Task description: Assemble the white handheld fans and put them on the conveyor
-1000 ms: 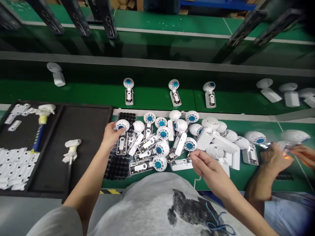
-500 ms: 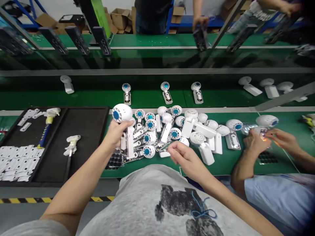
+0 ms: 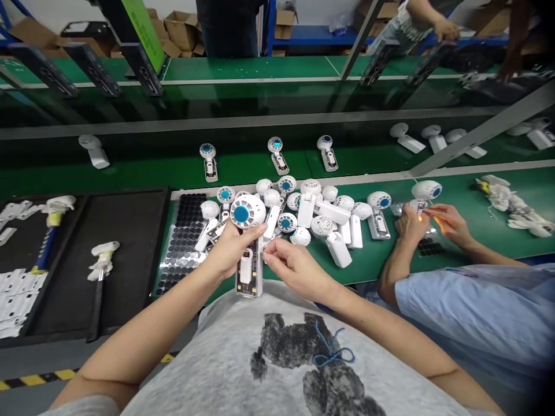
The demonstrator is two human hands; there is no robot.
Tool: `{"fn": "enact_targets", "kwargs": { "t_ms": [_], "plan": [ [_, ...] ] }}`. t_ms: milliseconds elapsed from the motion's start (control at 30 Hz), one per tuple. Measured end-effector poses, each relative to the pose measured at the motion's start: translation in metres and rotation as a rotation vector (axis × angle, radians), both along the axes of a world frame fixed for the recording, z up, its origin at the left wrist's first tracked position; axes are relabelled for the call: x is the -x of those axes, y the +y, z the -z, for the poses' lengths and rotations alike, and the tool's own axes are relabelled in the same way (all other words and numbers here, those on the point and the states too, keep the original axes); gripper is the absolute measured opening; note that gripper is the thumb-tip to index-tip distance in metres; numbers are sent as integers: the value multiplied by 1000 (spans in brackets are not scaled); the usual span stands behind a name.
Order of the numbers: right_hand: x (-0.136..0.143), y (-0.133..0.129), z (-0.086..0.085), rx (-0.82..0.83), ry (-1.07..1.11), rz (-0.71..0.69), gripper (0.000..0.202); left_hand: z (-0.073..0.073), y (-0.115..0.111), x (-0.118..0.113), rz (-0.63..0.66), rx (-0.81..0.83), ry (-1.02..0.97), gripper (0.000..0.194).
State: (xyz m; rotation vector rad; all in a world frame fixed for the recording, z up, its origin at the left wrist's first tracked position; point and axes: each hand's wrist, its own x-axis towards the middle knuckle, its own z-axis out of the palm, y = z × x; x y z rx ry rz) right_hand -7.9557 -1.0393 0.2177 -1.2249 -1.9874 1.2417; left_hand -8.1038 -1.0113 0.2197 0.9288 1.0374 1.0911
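Observation:
My left hand (image 3: pixel 229 249) grips a white handheld fan (image 3: pixel 248 211) just below its round head. The head has a blue centre, and the handle's inner side with a dark board and a white block faces up. At the right edge of that handle, my right hand (image 3: pixel 295 270) has thumb and fingers pinched together; anything between them is too small to make out. Behind both hands lies a pile of similar white fans (image 3: pixel 323 225), some with handles uncovered, some with white covers. Left of the pile is a sheet of black round pads (image 3: pixel 184 231).
A black tray (image 3: pixel 130 260) on the left holds white covers (image 3: pixel 19 297) and two hammers with wrapped heads (image 3: pixel 54 219). More fans (image 3: pixel 208 160) rest on the green belt beyond. To the right, a co-worker's hands (image 3: pixel 414 225) work on another fan; gloves (image 3: pixel 515 202) lie further right.
My left hand has brought the fan right and closer, its uncovered handle now facing up beside my right hand. The pad sheet shows more fully. My view has shifted right.

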Motion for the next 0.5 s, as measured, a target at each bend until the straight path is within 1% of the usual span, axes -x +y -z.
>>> {"fn": "enact_targets", "kwargs": {
  "t_ms": [100, 167, 267, 333, 400, 500],
  "plan": [
    [-2, 5, 1, 61, -23, -47, 11, 4, -3, -1, -19, -12, 25, 41],
    [-4, 10, 3, 157, -7, -104, 11, 7, -5, 0, -20, 4, 56, 42],
    [-5, 13, 10, 325, 55, -214, 12, 12, -9, 2, 38, 41, 95, 40],
    [-5, 12, 15, 401, 105, -252, 13, 14, -11, 4, 72, 58, 100, 36],
    [-4, 10, 18, 401, 136, -230, 13, 15, -13, 6, 57, 73, 100, 32],
    [-2, 8, 19, 313, 93, -188, 11, 15, -12, 6, 14, 90, 98, 33]
  ]
}}
